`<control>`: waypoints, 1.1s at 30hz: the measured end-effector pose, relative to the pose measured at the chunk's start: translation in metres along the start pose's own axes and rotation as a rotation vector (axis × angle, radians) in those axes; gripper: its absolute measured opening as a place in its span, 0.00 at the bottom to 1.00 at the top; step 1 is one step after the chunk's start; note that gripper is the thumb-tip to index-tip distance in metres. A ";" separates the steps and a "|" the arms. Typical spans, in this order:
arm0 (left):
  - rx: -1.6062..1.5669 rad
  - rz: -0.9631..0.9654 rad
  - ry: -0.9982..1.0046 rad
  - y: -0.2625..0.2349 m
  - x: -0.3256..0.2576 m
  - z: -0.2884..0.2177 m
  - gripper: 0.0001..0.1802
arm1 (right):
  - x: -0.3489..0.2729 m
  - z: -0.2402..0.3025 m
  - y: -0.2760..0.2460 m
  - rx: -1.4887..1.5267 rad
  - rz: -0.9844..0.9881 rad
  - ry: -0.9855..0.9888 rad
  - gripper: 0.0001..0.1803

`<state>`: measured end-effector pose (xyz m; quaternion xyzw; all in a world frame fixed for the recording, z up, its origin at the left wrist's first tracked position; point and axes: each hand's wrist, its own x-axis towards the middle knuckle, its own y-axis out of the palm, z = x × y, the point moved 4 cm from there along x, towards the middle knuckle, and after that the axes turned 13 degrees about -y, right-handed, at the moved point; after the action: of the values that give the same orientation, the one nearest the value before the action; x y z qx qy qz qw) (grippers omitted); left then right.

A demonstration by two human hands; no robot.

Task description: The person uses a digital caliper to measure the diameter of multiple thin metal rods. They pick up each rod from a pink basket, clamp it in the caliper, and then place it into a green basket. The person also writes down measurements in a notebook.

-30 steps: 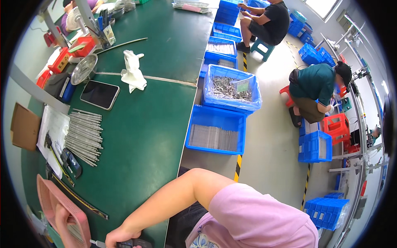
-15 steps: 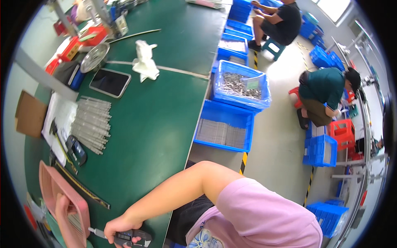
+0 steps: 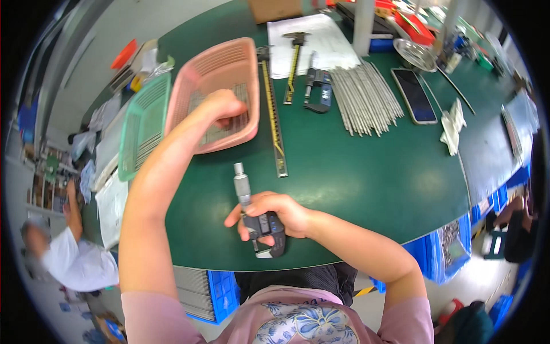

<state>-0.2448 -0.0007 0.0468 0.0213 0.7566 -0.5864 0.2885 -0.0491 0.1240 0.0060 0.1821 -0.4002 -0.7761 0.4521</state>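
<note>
My right hand [image 3: 286,213] grips a digital micrometer [image 3: 264,225] above the near part of the table, its grey thimble end pointing away from me. Over at the left, my left hand [image 3: 224,106] is down inside a pink plastic basket [image 3: 254,63], fingers curled. What they may hold is hidden under the hand. Thin grey metal rods [image 3: 243,92] lie in that basket around it. Right of the basket is a long black-and-yellow caliper [image 3: 274,117], and past it a smaller caliper [image 3: 295,54] and a second micrometer [image 3: 318,94].
A green basket [image 3: 164,92] with rods stands left of the pink one. A row of grey rods [image 3: 366,100], a phone [image 3: 413,94], a metal dish [image 3: 413,53] and a crumpled white glove [image 3: 454,127] lie at right. A person in a white shirt [image 3: 77,261] is at far left.
My view has swung left, bringing the baskets and both forearms toward the middle. The left hand is in the pink basket in both frames, and the right hand keeps hold of the micrometer.
</note>
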 end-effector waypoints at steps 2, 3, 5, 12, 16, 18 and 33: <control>-0.456 0.254 -0.083 0.002 0.007 0.017 0.12 | -0.001 0.000 0.000 -0.002 0.010 0.008 0.27; -0.699 0.349 -0.008 -0.001 0.004 0.024 0.10 | -0.003 0.001 0.001 -0.018 -0.001 -0.009 0.27; -1.176 0.523 0.154 -0.006 -0.008 0.045 0.09 | -0.003 0.003 0.005 -0.041 -0.018 -0.049 0.27; -1.541 0.139 0.757 0.035 -0.127 0.056 0.07 | -0.013 0.028 -0.004 -0.314 -0.343 -0.454 0.13; -1.545 -0.005 0.822 0.056 -0.143 0.073 0.06 | -0.011 0.030 -0.009 -0.343 -0.371 -0.432 0.10; -1.569 -0.064 0.807 0.062 -0.141 0.082 0.06 | -0.009 0.027 -0.007 -0.257 -0.324 -0.396 0.09; -1.551 0.299 0.722 0.097 -0.146 0.077 0.08 | -0.011 0.038 -0.015 -0.455 -0.548 -0.313 0.19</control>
<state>-0.0555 0.0053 0.0184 0.1028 0.9772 0.1816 0.0378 -0.0763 0.1550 0.0169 0.0566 -0.2186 -0.9554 0.1903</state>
